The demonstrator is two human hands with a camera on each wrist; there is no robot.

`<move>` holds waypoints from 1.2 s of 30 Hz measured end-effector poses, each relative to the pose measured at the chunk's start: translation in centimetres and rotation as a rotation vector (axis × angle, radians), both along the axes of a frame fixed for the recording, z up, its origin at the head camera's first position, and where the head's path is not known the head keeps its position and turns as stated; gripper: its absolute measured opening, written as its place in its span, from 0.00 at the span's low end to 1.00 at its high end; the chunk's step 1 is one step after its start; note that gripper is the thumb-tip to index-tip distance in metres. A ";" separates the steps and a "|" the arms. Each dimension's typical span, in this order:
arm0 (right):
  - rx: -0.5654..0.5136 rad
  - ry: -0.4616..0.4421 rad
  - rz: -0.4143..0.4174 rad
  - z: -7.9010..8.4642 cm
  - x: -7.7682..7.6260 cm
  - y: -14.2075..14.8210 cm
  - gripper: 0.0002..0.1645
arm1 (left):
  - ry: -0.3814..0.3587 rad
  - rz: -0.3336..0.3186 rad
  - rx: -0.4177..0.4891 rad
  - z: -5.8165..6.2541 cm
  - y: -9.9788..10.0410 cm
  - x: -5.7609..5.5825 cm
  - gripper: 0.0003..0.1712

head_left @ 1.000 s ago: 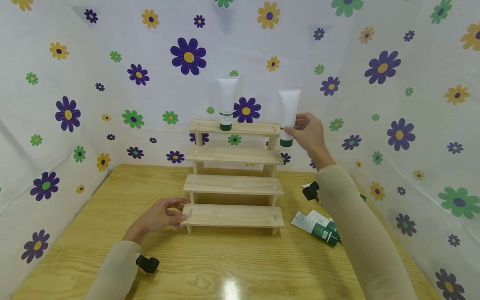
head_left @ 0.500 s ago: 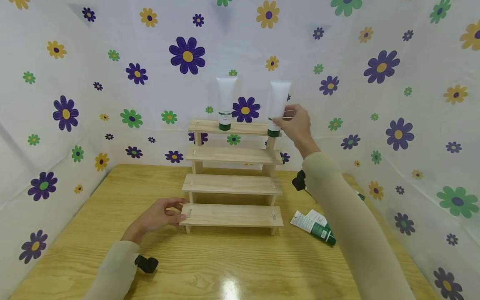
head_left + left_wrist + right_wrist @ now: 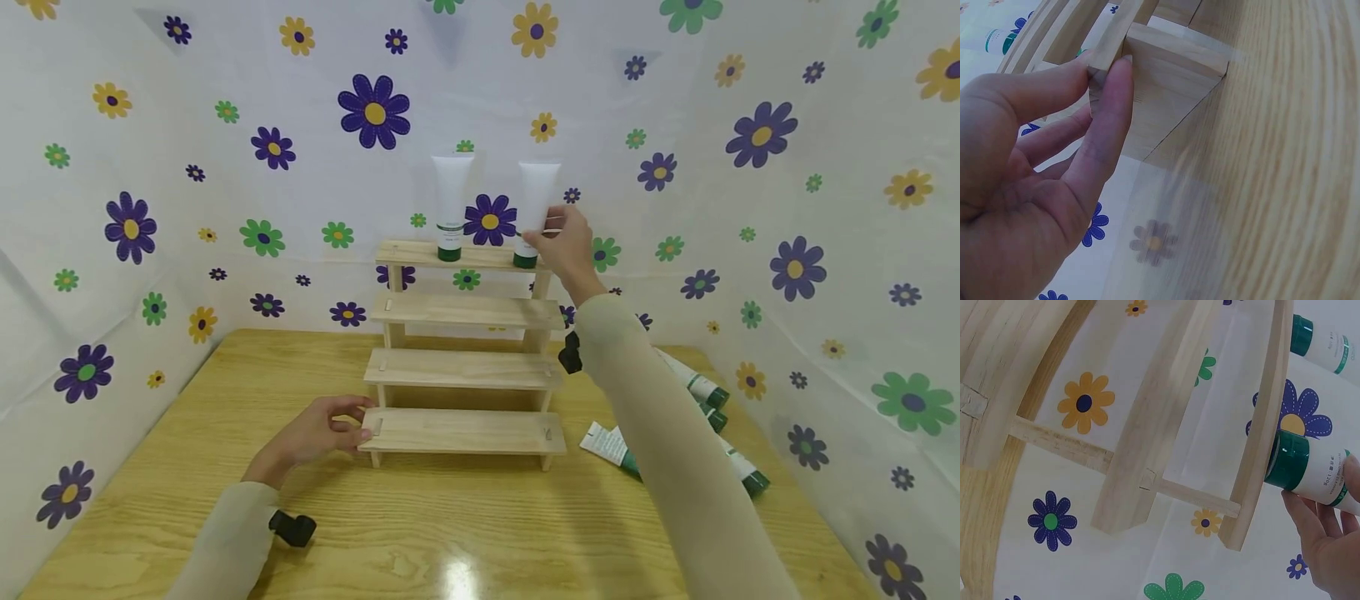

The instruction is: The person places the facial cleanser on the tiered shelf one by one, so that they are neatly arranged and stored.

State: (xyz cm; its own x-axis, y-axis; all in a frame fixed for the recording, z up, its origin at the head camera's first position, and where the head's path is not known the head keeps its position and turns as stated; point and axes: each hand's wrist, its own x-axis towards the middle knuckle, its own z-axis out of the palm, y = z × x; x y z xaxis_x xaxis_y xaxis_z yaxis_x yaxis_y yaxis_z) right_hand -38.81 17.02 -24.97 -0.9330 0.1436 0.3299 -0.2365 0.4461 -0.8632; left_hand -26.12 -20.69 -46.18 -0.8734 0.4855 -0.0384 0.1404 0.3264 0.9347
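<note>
1. My right hand (image 3: 566,250) is partly closed, thumb and fingers pinching the lower part of a white tube (image 3: 537,196) at the right end of the far, topmost step.
2. This tube is smooth, round at its green cap (image 3: 1289,460) and flattened at the upper end; it is upright, cap down. I cannot tell whether the cap bears on the wood.
3. Its label has a green band and small print; I can read "120g".
4. My left hand (image 3: 322,429) is half curled, thumb and fingers pinching the left end of the lowest, nearest step (image 3: 461,432).
5. The four-step rack (image 3: 465,365) is pale, grained wood with slotted joints.
6. A matching tube (image 3: 452,200) stands cap down to the left on the top step.
7. More green-and-white tubes (image 3: 742,467) lie on the right of the glossy wooden table (image 3: 375,533); their print is too small to read.
8. Behind hangs creased white cloth (image 3: 480,83) with purple, yellow and green flowers.
</note>
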 end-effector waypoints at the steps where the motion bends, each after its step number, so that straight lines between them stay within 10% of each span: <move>1: 0.002 0.000 0.000 -0.1 -0.1 -0.2 0.31 | -0.001 -0.001 0.001 0.0 0.0 0.0 0.35; 36: 0.045 0.065 0.037 -1.4 -1.6 -2.3 0.30 | 0.012 -0.007 -0.018 0.0 0.0 0.1 0.36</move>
State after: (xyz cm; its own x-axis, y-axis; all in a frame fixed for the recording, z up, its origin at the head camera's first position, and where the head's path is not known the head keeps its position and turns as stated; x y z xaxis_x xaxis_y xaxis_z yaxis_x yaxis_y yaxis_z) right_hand -40.39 14.72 -26.33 -0.9137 0.0931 0.3956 -0.3088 0.4740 -0.8246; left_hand -26.06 -20.65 -46.23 -0.8705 0.4907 -0.0366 0.1537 0.3418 0.9271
